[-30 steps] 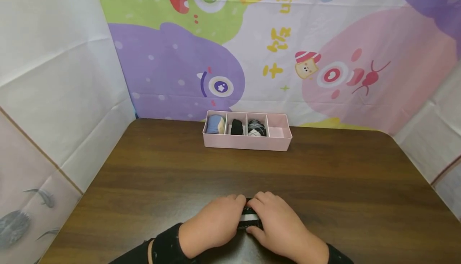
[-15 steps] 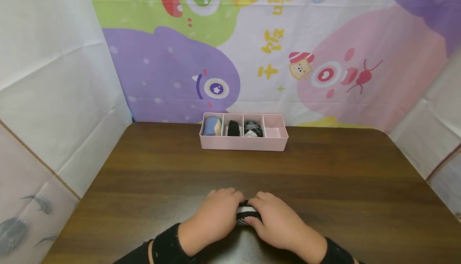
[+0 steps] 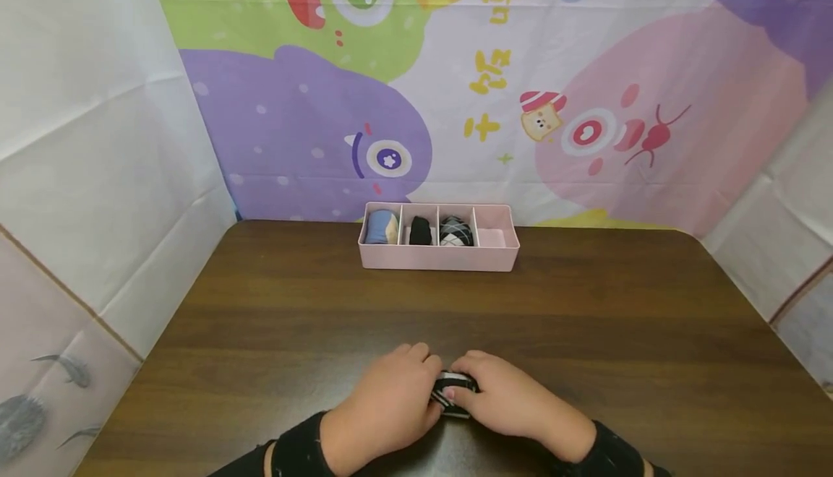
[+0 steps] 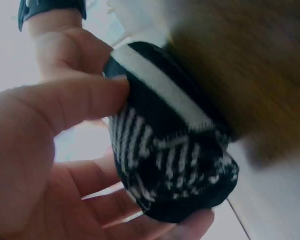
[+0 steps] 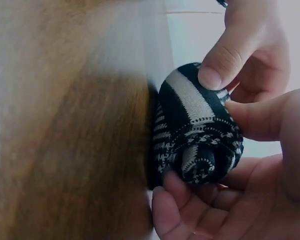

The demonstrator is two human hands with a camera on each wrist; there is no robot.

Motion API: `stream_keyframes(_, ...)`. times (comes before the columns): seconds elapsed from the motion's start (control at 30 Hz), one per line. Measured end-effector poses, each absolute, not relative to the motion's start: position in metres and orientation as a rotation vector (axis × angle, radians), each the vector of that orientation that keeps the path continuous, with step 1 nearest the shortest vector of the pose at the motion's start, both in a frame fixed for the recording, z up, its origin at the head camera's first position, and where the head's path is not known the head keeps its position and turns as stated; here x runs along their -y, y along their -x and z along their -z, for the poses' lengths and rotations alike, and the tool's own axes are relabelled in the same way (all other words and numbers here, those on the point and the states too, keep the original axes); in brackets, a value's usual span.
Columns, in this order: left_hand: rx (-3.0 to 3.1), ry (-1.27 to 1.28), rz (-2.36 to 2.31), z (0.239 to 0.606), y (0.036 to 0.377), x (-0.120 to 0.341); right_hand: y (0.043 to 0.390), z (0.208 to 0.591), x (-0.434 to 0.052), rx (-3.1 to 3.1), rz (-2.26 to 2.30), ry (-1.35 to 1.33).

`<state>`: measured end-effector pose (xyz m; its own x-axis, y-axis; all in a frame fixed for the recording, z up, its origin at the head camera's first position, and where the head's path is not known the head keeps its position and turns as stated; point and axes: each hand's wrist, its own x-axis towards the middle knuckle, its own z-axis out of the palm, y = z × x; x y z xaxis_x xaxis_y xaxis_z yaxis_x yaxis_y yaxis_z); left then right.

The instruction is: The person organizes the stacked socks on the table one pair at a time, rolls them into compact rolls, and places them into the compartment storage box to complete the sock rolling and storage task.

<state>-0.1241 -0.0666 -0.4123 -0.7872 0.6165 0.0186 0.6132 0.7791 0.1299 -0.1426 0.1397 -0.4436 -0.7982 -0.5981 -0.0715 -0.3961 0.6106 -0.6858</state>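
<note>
A black sock with white stripes (image 3: 453,392), rolled into a bundle, is between both hands low over the near part of the table. My left hand (image 3: 393,397) grips its left end, thumb on the near side and fingers around the far side. At the other end my right hand (image 3: 504,394) holds it, thumb across the top. The left wrist view shows the striped sock roll (image 4: 165,130) with its folded cuff; in the right wrist view the coiled end of the roll (image 5: 197,162) faces the camera, fingers curled beneath.
A pink divided box (image 3: 439,259) stands at the back of the brown table (image 3: 312,303). Its compartments hold a blue sock roll (image 3: 379,227), a black one (image 3: 420,231) and a checked one (image 3: 456,232); the rightmost bares its floor. A cartoon cloth hangs behind.
The sock roll has turned between the hands, its white stripe now nearer the far side. Both hands keep hold and have shifted only slightly. The head view has moved a little.
</note>
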Motion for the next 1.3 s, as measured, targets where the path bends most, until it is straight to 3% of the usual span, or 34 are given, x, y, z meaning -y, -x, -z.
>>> stream_keyframes(0.27, -2.836, -0.98, -0.236, 0.413, 0.132, 0.071, 0.134, 0.44, -0.134, -2.725, 0.884, 0.864)
stream_keyframes(0.57, -2.822, -0.939, -0.266, 0.416, 0.136, 0.074, 0.126, 0.435, -0.129, -2.992, 0.627, 1.109)
stream_keyframes(0.87, -2.825, -0.803, -0.441, 0.42, 0.136, 0.075, 0.127, 0.439, -0.124, -3.03, 0.535, 1.116)
stream_keyframes(1.3, -2.82, -0.772, -0.223, 0.414, 0.13, 0.067, 0.127, 0.439, -0.124, -2.995, 0.632, 0.988)
